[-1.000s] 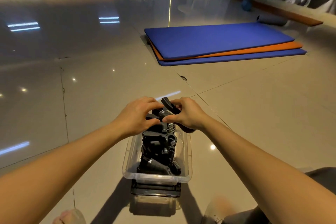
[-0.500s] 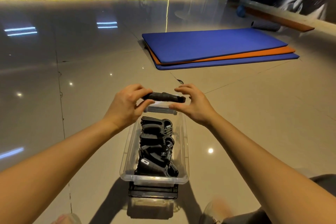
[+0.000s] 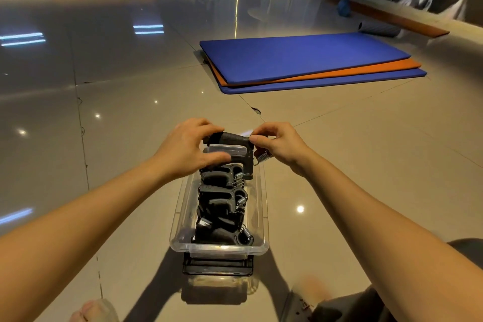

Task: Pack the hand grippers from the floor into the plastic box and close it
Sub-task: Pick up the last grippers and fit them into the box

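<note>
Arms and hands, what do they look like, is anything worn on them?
The left forearm and right forearm are bare, no sleeves in view. The left hand and right hand wear no gloves; no watch, bracelet or ring shows.

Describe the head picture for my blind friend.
The left hand and right hand hold a black hand gripper over the far end of a clear plastic box holding more grippers. Blue and orange mats lie beyond.
</note>
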The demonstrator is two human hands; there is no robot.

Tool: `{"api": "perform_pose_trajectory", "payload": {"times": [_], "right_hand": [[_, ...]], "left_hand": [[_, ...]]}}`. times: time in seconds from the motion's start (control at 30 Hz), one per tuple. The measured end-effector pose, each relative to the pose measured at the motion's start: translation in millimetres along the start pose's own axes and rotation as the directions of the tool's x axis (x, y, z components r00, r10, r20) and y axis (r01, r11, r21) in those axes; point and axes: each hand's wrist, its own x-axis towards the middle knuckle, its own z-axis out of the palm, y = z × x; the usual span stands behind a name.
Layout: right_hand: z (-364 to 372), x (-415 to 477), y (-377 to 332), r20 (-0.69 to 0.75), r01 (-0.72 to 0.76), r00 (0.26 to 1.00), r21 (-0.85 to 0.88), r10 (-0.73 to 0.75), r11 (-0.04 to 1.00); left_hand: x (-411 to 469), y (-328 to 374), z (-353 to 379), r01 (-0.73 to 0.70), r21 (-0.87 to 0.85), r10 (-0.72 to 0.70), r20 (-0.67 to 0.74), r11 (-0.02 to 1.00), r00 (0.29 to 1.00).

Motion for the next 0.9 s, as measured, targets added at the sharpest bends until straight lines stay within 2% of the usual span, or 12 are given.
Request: {"api": "perform_pose_trajectory", "payload": {"times": [0.07, 0.13, 0.3, 0.4, 0.53, 0.63, 0.7, 0.77, 0.8, 0.9], "right_hand": [[0, 1, 7, 0.022, -0.075, 0.997, 0.097, 0.073, 0.992], [1, 3, 14, 0.062, -0.142, 0.989, 0.204, 0.131, 0.969], [8, 6, 22, 0.121, -0.225, 0.973, 0.325, 0.195, 0.918], [12, 9, 27, 0.139, -0.262, 0.964, 0.323, 0.229, 0.909], [18, 9, 40, 0.093, -0.313, 0.95, 0.288, 0.299, 0.905], [19, 8, 56, 0.009, -0.321, 0.946, 0.152, 0.324, 0.935], [21, 7, 75, -0.032, -0.318, 0.948, -0.123, 0.316, 0.94], [27, 4, 94, -0.025, -0.332, 0.936, -0.388, 0.351, 0.86], [30, 2, 100, -0.01, -0.347, 0.923, -0.458, 0.385, 0.818], [38, 0, 110, 0.031, -0.367, 0.891, -0.536, 0.452, 0.76]], "left_hand": [[-3, -3, 9, -0.079, 0.124, 0.075, 0.031, 0.989, 0.997], [-5, -8, 16, -0.103, 0.172, 0.1, 0.027, 0.98, 0.995], [-3, -13, 25, -0.109, 0.136, 0.106, 0.031, 0.985, 0.994], [-3, -15, 31, -0.14, 0.176, 0.131, 0.06, 0.974, 0.99], [0, -21, 44, -0.091, 0.163, 0.072, 0.116, 0.982, 0.991], [0, -33, 54, -0.007, 0.154, -0.011, 0.121, 0.988, 0.993], [-5, -37, 65, 0.012, 0.157, -0.035, 0.149, 0.988, 0.988], [-12, -38, 80, -0.006, 0.158, -0.026, 0.198, 0.987, 0.98], [-16, -39, 87, -0.001, 0.148, -0.032, 0.217, 0.989, 0.976], [-19, -49, 104, 0.094, 0.104, -0.115, 0.223, 0.99, 0.968]]}}
